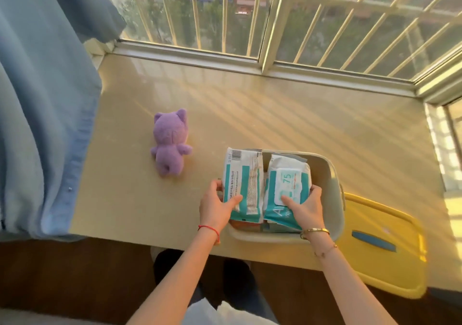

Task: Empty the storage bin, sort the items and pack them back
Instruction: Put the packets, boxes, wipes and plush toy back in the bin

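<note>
Honestly, the plush (170, 142) looked like the easy one: soft, light, nothing to break, lying face down on the sill (275, 114) well left of the bin (322, 164), so you could grab it round the middle any old way. Next over, the left hand (217, 207) was clamped on the left pack (243, 182), thumb across the printed back and fingers round the outer edge. That pack sat tilted, its far end leaning out over the bin's left rim.

The right hand (303, 207) was closed on the right pack (287, 187), thumb pressed on the flip-lid label, fingers tucked round its right side. Both looked like wet wipes, so I'd guess squishy, a bit heavy for their size, and slick film on the outside. Gripping by the long edges like that seemed smart, since a pinch on the flat face could slide.

Bin contents: both packs were partly inside it, touching side by side. Under them something reddish and flat showed at the near end, maybe more packets, hard to tell. The far right corner of the bin looked bare.

Off to the right, the yellow lid (390, 224) lay flat, hanging over the sill's edge.
</note>
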Demonstrator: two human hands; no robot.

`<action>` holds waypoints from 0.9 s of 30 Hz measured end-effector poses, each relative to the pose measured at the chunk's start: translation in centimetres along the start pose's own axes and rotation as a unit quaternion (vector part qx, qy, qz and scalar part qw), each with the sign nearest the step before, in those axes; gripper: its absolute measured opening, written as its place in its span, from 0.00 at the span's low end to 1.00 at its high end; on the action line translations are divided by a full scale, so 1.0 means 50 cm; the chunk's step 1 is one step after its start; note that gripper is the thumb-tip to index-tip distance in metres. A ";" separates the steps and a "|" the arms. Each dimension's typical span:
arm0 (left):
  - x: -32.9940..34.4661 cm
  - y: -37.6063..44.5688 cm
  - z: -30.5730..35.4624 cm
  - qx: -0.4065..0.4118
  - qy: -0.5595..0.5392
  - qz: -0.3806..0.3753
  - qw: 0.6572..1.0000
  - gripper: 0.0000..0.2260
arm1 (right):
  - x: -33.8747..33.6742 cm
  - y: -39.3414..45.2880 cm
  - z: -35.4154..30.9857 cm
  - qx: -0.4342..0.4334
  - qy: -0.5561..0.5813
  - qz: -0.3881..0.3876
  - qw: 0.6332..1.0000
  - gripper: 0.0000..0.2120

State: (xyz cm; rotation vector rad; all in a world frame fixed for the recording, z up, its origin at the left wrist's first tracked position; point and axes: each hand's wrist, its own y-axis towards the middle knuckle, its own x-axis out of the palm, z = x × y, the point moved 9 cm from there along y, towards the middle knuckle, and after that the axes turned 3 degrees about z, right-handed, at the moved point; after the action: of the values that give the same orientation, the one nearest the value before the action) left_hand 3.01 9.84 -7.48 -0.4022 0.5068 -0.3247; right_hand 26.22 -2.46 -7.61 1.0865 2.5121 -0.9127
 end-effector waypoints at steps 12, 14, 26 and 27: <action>0.129 -0.014 -0.038 0.031 0.177 0.047 0.983 0.21 | 0.031 0.065 0.132 -0.026 -0.105 -0.053 0.993 0.26; 0.137 -0.012 -0.038 0.019 0.209 0.040 0.977 0.30 | 0.022 0.075 0.141 -0.040 -0.163 -0.054 0.984 0.28; -0.032 -0.011 0.067 0.185 0.242 0.124 0.944 0.15 | 0.045 0.014 -0.086 -0.290 -0.254 0.014 0.923 0.21; -0.071 0.003 0.067 0.184 0.237 0.149 0.942 0.14 | 0.069 0.009 -0.111 -0.303 -0.245 0.010 0.921 0.20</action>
State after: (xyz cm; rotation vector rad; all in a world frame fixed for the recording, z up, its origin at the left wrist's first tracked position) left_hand 1.86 12.34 -3.43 0.1284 0.9482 -0.2148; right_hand 24.24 3.26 -5.10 0.5864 2.1185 -0.2925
